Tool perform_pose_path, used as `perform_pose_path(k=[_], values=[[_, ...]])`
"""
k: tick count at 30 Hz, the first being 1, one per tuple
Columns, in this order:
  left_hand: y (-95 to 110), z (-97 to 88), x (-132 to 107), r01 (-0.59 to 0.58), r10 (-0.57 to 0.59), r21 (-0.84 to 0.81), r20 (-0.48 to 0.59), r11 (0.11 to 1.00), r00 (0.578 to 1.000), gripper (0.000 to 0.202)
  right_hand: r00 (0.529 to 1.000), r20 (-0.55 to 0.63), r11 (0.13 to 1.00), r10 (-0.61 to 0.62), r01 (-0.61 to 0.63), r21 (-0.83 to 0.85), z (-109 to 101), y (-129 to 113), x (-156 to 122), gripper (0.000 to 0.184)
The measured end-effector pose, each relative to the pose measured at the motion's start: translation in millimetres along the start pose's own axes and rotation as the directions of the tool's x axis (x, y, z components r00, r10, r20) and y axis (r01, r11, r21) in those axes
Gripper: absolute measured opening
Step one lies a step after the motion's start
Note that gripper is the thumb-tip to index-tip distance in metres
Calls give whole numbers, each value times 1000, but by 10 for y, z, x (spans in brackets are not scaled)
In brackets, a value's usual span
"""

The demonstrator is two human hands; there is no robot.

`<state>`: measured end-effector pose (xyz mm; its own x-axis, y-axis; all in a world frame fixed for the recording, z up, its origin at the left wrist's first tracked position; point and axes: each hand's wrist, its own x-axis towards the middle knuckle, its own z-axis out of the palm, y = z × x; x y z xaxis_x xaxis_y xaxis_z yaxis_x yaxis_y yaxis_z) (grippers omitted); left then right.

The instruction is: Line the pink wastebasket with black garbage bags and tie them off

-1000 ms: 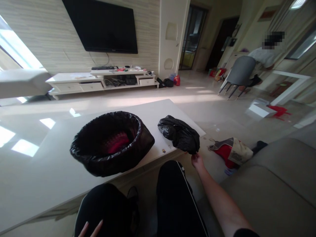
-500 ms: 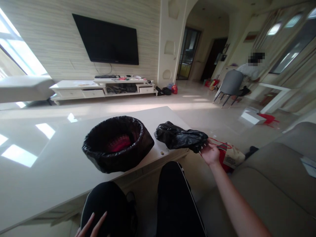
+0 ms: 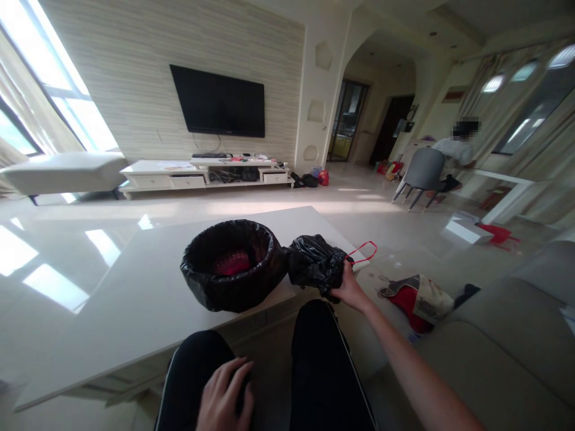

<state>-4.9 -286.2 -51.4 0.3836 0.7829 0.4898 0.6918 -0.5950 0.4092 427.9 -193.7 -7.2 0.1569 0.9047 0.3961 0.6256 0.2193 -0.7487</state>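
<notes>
A round basket lined with a black garbage bag (image 3: 233, 293) stands on the white coffee table (image 3: 139, 299); a pink, perforated-looking patch (image 3: 232, 263) shows inside it. To its right lies a bunched black garbage bag (image 3: 314, 260) with a red drawstring loop (image 3: 371, 248) sticking out. My right hand (image 3: 348, 287) is closed around the right end of that bunched bag, at the table's front edge. My left hand (image 3: 227, 395) rests by my left knee, its fingers loosely bent and apart, holding nothing.
A grey sofa (image 3: 467, 353) stands close on my right, with a red and beige bag (image 3: 417, 299) beside it. A white box (image 3: 467, 230) lies on the floor farther off. In the background a person sits on a grey chair (image 3: 422, 170). The TV cabinet (image 3: 157, 179) lines the wall.
My right hand has moved left with the bunched bag, bringing it up against the lined basket. My left hand has come further into view over my left leg. The camera view has shifted.
</notes>
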Motion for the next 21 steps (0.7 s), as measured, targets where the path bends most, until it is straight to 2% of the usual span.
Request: perform_pose_path(k=[2, 4, 6, 7, 10, 13, 15, 18, 20, 21], values=[[506, 88, 557, -24, 50, -151, 177, 988, 983, 50, 999, 40, 999, 30, -30, 10, 127, -40, 20, 113], [918, 251, 1107, -109, 153, -179, 253, 978, 955, 73, 995, 89, 998, 53, -52, -19, 212, -36, 23, 106], [1137, 466, 1545, -149, 184, -132, 315, 980, 931, 82, 992, 118, 998, 39, -32, -61, 254, 17, 4, 94], [1172, 579, 1705, -145, 162, -76, 346, 987, 924, 78, 992, 126, 996, 26, -16, -83, 259, 64, -10, 88], [1060, 853, 1973, -116, 81, 50, 451, 992, 889, 50, 993, 110, 986, 45, -27, -165, 178, 276, -39, 77], [799, 953, 2064, -90, 29, 101, 487, 991, 873, 32, 991, 17, 943, 131, -119, -312, -146, 537, 27, 72], [626, 930, 2099, -52, -6, 119, 442, 991, 897, 30, 974, -98, 865, 205, -227, -447, -512, 687, 137, 61], [450, 829, 2148, 36, -89, 146, 379, 989, 921, 25, 936, -238, 777, 261, -350, -523, -1093, 811, 313, 46], [409, 747, 2179, 44, -87, 120, 384, 992, 919, 21, 908, -322, 723, 268, -410, -556, -1330, 800, 367, 49], [409, 707, 2192, 29, -64, 95, 391, 995, 918, 19, 906, -327, 694, 268, -417, -587, -1373, 764, 363, 46]])
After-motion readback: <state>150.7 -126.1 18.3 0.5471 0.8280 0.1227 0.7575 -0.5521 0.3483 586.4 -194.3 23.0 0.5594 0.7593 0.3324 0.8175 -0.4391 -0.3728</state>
